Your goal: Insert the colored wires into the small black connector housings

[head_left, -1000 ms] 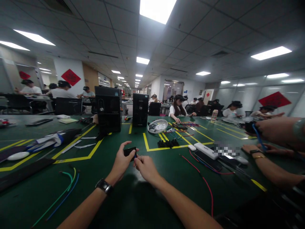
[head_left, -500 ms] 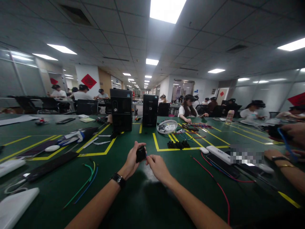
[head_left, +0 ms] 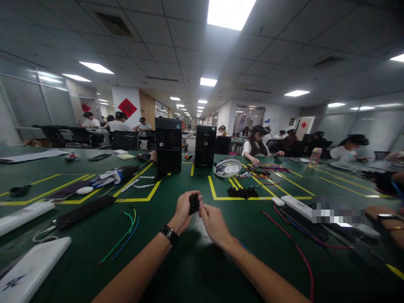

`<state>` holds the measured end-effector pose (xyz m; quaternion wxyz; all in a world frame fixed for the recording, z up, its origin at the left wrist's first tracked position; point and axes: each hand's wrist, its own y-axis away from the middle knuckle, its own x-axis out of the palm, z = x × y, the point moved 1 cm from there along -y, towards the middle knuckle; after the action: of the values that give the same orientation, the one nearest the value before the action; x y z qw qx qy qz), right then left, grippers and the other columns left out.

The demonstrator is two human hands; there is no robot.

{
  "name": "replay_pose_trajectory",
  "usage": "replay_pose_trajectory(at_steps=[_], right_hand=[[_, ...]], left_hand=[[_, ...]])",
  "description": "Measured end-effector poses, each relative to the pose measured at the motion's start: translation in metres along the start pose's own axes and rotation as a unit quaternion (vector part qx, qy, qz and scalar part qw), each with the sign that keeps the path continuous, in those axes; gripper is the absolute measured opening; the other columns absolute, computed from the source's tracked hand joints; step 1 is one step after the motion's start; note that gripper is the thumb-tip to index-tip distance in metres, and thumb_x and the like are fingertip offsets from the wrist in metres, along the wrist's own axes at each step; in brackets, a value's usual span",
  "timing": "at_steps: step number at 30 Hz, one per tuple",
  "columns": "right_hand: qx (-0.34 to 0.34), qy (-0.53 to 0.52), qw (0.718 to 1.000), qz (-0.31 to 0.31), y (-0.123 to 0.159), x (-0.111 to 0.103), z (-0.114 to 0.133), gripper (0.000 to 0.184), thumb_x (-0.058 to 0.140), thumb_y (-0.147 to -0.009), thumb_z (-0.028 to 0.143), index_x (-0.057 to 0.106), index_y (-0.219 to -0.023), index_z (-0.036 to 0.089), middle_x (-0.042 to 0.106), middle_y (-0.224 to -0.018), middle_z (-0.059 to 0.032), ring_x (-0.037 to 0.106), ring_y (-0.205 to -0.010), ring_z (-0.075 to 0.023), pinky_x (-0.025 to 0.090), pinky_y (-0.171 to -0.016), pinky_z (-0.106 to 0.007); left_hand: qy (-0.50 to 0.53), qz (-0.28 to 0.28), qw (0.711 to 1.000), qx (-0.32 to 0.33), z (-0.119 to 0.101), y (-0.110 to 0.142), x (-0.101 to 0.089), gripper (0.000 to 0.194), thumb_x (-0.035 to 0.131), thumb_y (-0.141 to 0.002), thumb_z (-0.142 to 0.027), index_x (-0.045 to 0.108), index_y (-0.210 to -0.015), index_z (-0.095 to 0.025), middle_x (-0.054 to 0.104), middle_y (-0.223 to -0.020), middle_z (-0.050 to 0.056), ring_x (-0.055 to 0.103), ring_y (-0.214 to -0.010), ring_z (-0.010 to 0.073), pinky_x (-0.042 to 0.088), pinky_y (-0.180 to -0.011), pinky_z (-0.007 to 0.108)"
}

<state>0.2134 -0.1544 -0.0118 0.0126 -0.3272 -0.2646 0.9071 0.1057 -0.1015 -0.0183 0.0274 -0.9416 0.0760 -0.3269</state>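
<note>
On one green table (head_left: 202, 277), two hands (left (head_left: 183, 210), right (head_left: 215, 223)) pinch seemingly one black part (head_left: 194, 203).

Basket (head_left: 227, 167) right of two computer towers (head_left: 168, 145), loose wires (head_left: 126, 235) left, before them

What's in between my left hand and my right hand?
The head view shows a small black block in your left hand and blue wire at your right hand.

Pretty big office here: green counter (head_left: 176, 219) with yellow tape lines, black chairs (head_left: 124, 140) behind it, white pillar (head_left: 121, 96) with a red diamond poster (head_left: 127, 107), frosted glass panels (head_left: 27, 97) on the left, and bright panel lights (head_left: 231, 13) in a grey tiled ceiling (head_left: 151, 46).
</note>
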Motion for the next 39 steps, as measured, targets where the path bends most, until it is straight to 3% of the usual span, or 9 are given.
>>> replay_pose_trajectory(at_steps=[2, 8, 16, 23, 26, 30, 39], right_hand=[[-0.004, 0.035, 0.999, 0.009, 0.001, 0.003, -0.001, 0.036, 0.036, -0.092, 0.022, 0.058, -0.065, 0.016, 0.058, -0.061, -0.0005, 0.05, -0.057, -0.011, 0.028, -0.056, -0.022], [0.007, 0.056, 0.998, 0.013, -0.005, -0.006, 0.0, 0.039, 0.038, -0.093, 0.023, 0.059, -0.06, 0.017, 0.058, -0.057, -0.0005, 0.052, -0.055, -0.0113, 0.028, -0.056, -0.023], [0.005, 0.078, 0.997, 0.011, 0.0, 0.003, 0.0, 0.036, 0.038, -0.094, 0.021, 0.062, -0.068, 0.016, 0.062, -0.062, -0.0026, 0.052, -0.054, -0.0116, 0.027, -0.055, -0.025], [0.006, 0.09, 0.996, 0.001, 0.001, 0.012, 0.007, 0.038, 0.036, -0.095, 0.021, 0.063, -0.069, 0.017, 0.065, -0.064, -0.004, 0.056, -0.056, -0.0127, 0.029, -0.056, -0.025], [0.009, 0.101, 0.995, 0.011, 0.002, 0.014, 0.007, 0.036, 0.037, -0.094, 0.021, 0.064, -0.072, 0.016, 0.066, -0.066, -0.0054, 0.057, -0.057, -0.0137, 0.029, -0.056, -0.025], [0.003, 0.088, 0.996, 0.009, 0.002, 0.008, 0.001, 0.033, 0.037, -0.095, 0.022, 0.064, -0.077, 0.017, 0.067, -0.07, -0.0042, 0.057, -0.06, -0.0132, 0.03, -0.057, -0.024], [0.003, 0.039, 0.999, -0.023, -0.003, -0.005, 0.007, 0.039, 0.036, -0.095, 0.026, 0.06, -0.065, 0.017, 0.06, -0.06, 0.0001, 0.053, -0.056, -0.011, 0.03, -0.058, -0.022]], left_hand=[[-0.017, -0.021, 1.0, -0.001, -0.001, 0.002, -0.001, 0.021, 0.055, -0.071, -0.028, 0.058, -0.084, -0.011, 0.059, -0.063, 0.002, 0.056, -0.049, 0.0127, 0.044, -0.048, 0.025], [-0.189, -0.034, 0.973, 0.126, -0.008, -0.001, -0.009, 0.031, 0.05, -0.079, -0.04, 0.06, -0.088, -0.012, 0.062, -0.067, 0.003, 0.058, -0.054, 0.0129, 0.047, -0.052, 0.025], [-0.043, -0.006, 0.998, 0.038, -0.007, 0.002, 0.005, 0.031, 0.053, -0.077, -0.035, 0.054, -0.1, -0.013, 0.058, -0.066, 0.0, 0.057, -0.052, 0.0128, 0.047, -0.054, 0.028], [-0.174, -0.02, 0.976, 0.13, -0.007, 0.0, -0.003, 0.036, 0.046, -0.083, -0.043, 0.059, -0.096, -0.013, 0.06, -0.071, 0.003, 0.057, -0.055, 0.0125, 0.045, -0.052, 0.025], [-0.135, -0.015, 0.987, 0.087, -0.009, 0.002, -0.002, 0.034, 0.049, -0.08, -0.042, 0.057, -0.097, -0.013, 0.059, -0.068, 0.001, 0.056, -0.053, 0.0126, 0.045, -0.052, 0.026], [-0.056, 0.041, 0.997, 0.028, -0.015, 0.008, 0.004, 0.035, 0.054, -0.078, -0.038, 0.055, -0.102, -0.013, 0.059, -0.067, 0.0, 0.056, -0.055, 0.0126, 0.045, -0.054, 0.026], [-0.14, 0.001, 0.983, 0.119, -0.013, 0.001, -0.005, 0.036, 0.051, -0.079, -0.044, 0.059, -0.095, -0.013, 0.06, -0.07, 0.002, 0.057, -0.059, 0.013, 0.047, -0.055, 0.025]])
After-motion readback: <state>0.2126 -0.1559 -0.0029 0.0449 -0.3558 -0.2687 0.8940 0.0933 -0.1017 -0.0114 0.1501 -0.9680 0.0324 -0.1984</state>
